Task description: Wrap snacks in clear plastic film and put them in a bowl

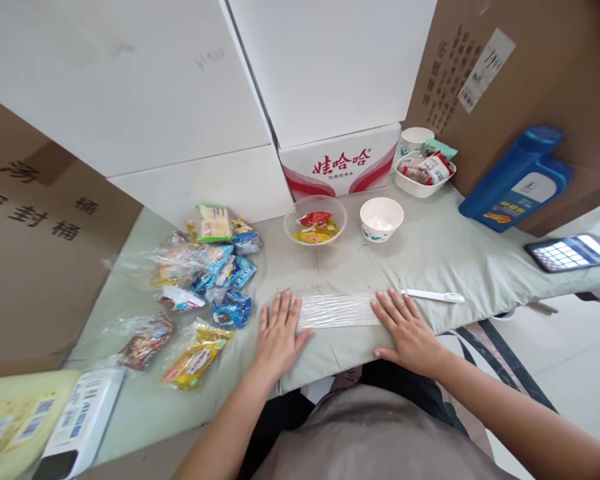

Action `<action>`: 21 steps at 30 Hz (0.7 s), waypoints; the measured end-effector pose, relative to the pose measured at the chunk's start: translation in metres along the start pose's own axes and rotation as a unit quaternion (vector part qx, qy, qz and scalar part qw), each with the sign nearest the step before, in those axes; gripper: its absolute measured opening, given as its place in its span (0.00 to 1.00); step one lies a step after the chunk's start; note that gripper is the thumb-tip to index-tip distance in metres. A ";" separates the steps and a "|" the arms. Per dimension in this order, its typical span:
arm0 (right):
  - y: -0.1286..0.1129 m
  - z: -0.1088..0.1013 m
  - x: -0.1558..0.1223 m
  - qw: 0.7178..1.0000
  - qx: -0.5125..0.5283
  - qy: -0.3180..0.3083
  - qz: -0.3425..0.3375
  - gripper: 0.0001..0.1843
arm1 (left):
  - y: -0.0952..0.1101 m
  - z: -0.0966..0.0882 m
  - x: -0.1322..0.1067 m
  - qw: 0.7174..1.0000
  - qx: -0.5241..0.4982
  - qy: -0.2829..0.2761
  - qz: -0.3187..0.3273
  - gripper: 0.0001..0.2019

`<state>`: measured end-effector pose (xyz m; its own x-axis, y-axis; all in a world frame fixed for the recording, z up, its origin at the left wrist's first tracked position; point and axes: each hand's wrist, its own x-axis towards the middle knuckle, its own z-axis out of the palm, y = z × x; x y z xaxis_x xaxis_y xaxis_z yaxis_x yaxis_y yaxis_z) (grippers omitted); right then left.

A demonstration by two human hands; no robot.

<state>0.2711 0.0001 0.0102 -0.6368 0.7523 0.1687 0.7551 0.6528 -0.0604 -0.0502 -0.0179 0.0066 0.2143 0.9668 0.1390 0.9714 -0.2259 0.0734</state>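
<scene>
Hands (left (pixel 279 333), right (pixel 407 330)) flat, one plastic strip (pixel 337 311)

A plastic sleeve (pixel 337 311) is lying near the table (pixel 430 257) edge, with the left hand (pixel 279 333) and right hand (pixel 407 330) resting flat on its ends. A spoon (pixel 433 295) is lying just right of it. Behind, a filled bowl (pixel 315 220) is sitting left of a second bowl (pixel 381 219), both before a carton (pixel 340 163). Snack packets (pixel 205 267) are lying further left.

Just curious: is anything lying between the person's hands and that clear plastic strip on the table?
Nothing visible. The left hand and right hand lie flat at the ends of the clear plastic strip, touching it. The white utensil and snack packets lie off to the sides.
</scene>
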 end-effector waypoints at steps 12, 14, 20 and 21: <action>-0.011 -0.041 -0.056 0.989 0.110 0.082 -0.057 0.12 | 0.107 -0.014 -0.004 0.972 -0.165 -0.019 0.164 0.17; -0.013 -0.059 -0.053 0.981 0.157 0.065 -0.098 0.12 | 0.107 -0.008 -0.005 0.957 -0.176 -0.032 0.230 0.20; -0.002 -0.097 -0.023 0.953 0.289 0.026 -0.086 0.11 | 0.095 -0.007 -0.010 0.941 -0.200 -0.054 0.268 0.22; 0.001 -0.097 -0.015 0.946 0.316 0.027 -0.068 0.11 | 0.094 -0.007 -0.010 0.938 -0.209 -0.061 0.268 0.23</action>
<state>0.2963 -0.0188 0.1030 -0.6998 0.6632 0.2654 0.4118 0.6782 -0.6086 0.0384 -0.0492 0.0193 0.6958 0.7013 0.1551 0.6005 -0.6865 0.4099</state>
